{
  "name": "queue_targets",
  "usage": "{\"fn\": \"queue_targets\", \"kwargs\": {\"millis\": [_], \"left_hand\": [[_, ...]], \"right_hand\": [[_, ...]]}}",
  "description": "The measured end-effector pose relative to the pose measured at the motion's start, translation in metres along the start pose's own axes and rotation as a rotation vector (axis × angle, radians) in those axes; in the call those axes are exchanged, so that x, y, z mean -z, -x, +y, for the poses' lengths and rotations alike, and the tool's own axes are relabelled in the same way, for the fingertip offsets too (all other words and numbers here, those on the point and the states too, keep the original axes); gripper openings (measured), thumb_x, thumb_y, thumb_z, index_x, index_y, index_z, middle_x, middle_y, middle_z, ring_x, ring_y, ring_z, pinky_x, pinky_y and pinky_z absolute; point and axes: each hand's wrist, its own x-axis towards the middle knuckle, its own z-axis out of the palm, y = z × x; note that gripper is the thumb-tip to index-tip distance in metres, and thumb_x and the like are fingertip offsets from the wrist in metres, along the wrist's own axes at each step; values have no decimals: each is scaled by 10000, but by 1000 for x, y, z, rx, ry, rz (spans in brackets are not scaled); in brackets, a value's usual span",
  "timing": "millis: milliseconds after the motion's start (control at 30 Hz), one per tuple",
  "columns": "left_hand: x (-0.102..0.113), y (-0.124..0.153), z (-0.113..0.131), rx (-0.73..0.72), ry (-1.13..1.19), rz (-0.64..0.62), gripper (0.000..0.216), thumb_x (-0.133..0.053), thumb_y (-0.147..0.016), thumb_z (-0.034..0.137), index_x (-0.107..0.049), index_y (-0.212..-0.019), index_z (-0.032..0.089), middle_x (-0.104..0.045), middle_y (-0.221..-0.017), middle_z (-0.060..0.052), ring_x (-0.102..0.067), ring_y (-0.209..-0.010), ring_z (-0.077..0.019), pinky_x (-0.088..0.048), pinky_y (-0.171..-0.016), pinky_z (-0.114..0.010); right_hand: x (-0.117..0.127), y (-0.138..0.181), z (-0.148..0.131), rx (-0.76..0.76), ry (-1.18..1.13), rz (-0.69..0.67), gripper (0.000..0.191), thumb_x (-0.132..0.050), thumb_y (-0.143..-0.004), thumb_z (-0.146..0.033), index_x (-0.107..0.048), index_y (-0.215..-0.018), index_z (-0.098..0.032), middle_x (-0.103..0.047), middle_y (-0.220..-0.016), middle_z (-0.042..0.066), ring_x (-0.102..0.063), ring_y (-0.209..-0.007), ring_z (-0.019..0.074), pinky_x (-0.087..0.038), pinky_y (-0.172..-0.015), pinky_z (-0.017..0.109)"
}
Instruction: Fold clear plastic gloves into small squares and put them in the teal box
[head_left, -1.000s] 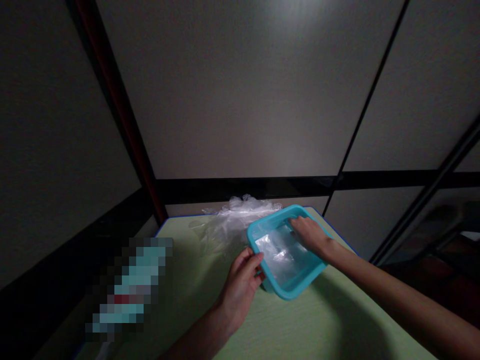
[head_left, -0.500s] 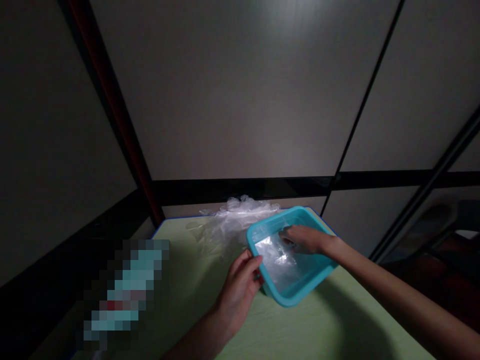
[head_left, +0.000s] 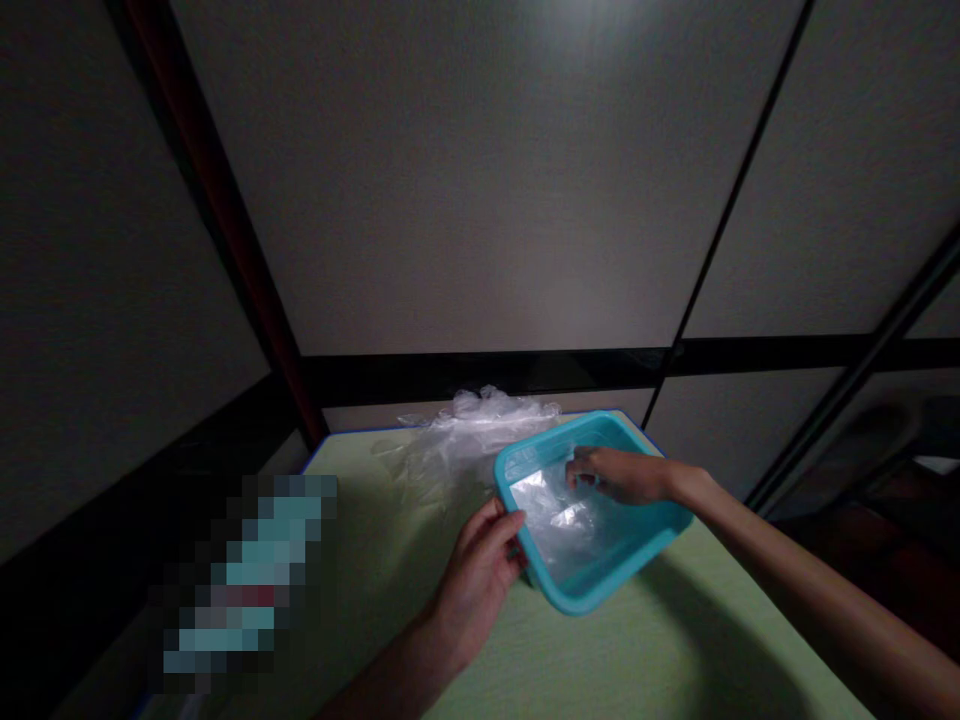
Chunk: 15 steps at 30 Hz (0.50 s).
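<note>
A turquoise plastic tub (head_left: 615,585) is tilted above the green table. My left hand (head_left: 484,570) is closed on its left rim, thumb on top and fingers beneath. Inside the tub, clear crinkled plastic film (head_left: 562,520) covers part of the bottom. My right hand (head_left: 626,475) reaches in over the right side, its fingers loosely bent and apart near the film. Whether the fingertips touch the film is hard to make out.
Crumpled clear plastic bags (head_left: 472,430) lie behind the tub at the back of the green table (head_left: 525,660). A blurred-out turquoise item (head_left: 255,560) lies at the left edge. Cabinet panels (head_left: 487,200) rise directly behind the table.
My right hand has shifted slightly right inside the tub, and its fingers have loosened. My left hand keeps its hold on the rim.
</note>
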Motion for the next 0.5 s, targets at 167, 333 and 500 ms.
{"fn": "queue_targets", "kwargs": {"millis": [167, 333, 500], "left_hand": [[2, -3, -5, 7, 26, 11, 152, -638, -677, 234, -589, -797, 156, -631, -779, -31, -574, -707, -147, -454, -643, -253], [-2, -17, -6, 27, 101, 50, 137, -657, -644, 201, -573, -742, 156, -624, -779, -24, -573, -710, -143, -452, -651, -251], [-15, -48, -6, 74, 133, 81, 84, -599, -670, 127, -555, -739, 145, -615, -747, -23, -575, -661, -133, -450, -607, -238]], "right_hand": [[15, 33, 8, 73, -153, 233, 240, -404, -783, -68, -539, -961, -155, -564, -969, 76, -528, -915, 177, -417, -806, 298], [4, 70, 33, -94, -253, 603, 239, -446, -826, -269, -519, -1040, -193, -470, -1185, 101, -454, -1092, 237, -389, -900, 373], [-23, 89, 63, -254, -575, 589, 416, -477, -807, -415, -450, -1176, -225, -441, -1278, 76, -429, -1144, 255, -395, -916, 378]]}}
